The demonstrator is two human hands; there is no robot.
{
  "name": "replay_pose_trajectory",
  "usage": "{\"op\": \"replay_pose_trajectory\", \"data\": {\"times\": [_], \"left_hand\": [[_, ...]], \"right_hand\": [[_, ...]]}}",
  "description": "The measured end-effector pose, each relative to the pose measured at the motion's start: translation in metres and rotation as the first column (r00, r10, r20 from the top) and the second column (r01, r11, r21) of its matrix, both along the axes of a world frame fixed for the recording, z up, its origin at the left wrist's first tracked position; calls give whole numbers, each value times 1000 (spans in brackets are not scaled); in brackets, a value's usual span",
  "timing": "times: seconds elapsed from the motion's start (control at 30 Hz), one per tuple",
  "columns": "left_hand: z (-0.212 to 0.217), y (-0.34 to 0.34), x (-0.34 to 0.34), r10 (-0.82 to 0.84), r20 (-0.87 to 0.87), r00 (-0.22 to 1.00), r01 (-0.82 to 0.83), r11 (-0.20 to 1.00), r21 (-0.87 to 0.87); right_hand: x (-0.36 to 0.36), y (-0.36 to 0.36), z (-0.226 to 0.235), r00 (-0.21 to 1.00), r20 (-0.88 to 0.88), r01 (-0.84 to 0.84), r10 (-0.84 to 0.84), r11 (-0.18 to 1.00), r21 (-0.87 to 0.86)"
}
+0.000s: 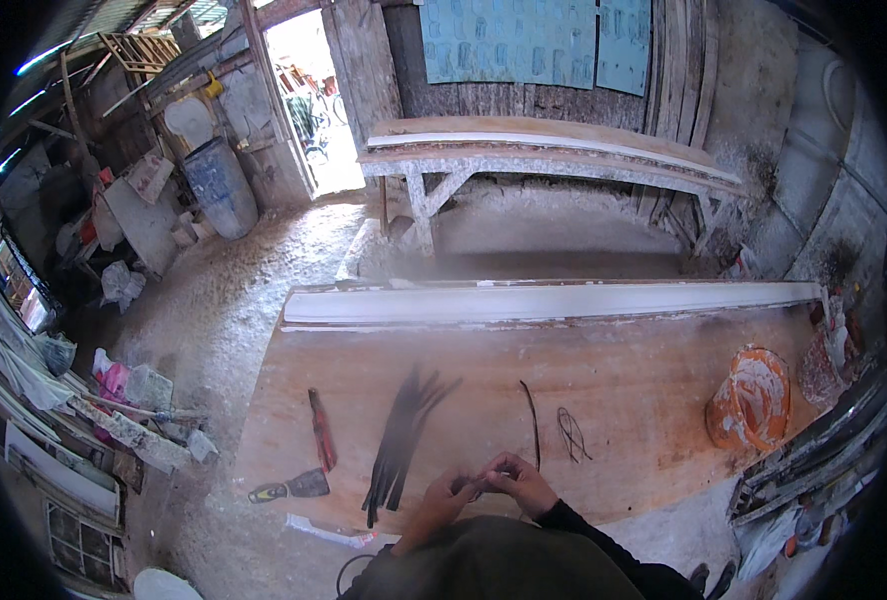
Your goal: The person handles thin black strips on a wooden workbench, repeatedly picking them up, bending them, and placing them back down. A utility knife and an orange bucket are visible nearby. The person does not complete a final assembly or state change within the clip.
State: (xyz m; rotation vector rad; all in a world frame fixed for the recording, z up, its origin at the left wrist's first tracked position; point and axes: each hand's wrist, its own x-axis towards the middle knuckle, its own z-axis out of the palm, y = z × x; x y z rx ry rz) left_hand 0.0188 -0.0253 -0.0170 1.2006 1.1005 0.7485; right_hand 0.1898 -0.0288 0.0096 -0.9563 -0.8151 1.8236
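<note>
Blue panels (509, 40) on the wall far beyond the bundle of black strips (399, 450) carry rows of darker, blocky marks; whether these are writing cannot be told.

The person's left hand (446, 497) and right hand (524, 484) meet just right of the bundle's near end, thumbs and fingertips drawn together in a narrow pinch. Each grip is nearly closed — whether something thin sits between the fingers is too small to tell. Both wrists bend inward, and a black sleeve (586, 527) covers the right forearm.

The bundle lies on the brownish, stained tabletop (644, 390), fanning out at its far end. Right of it are a single black strip (533, 415), its near end close to the right hand, and a thin dark loop (570, 435); well to its right stands a smeared orange bucket (752, 400). Left of the bundle are a red tool (322, 430) and a scraper (292, 487). Beyond it, a long white moulding (544, 303) runs along the far edge.

Farther beyond the bundle stands a second tabletop (564, 158) on whitened legs. Beyond and left of the bundle — across a pale, rough floor (214, 300) — are a blue drum (220, 185) and a bright doorway (314, 110).
</note>
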Motion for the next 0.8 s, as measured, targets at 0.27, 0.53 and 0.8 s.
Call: {"op": "replay_pose_trajectory", "data": {"times": [0.27, 0.53, 0.8], "left_hand": [[21, -1, 0, -15, -180, 984, 37, 992, 121], [4, 5, -12, 51, 87, 995, -56, 997, 59], [-18, 14, -23, 253, -133, 958, -230, 959, 165]], "right_hand": [[2, 3, -11, 995, 104, -9, -2, 994, 106], [11, 4, -11, 999, -27, 35, -36, 999, -33], [13, 2, 7, 968, -252, 40, -11, 993, 111]]}}
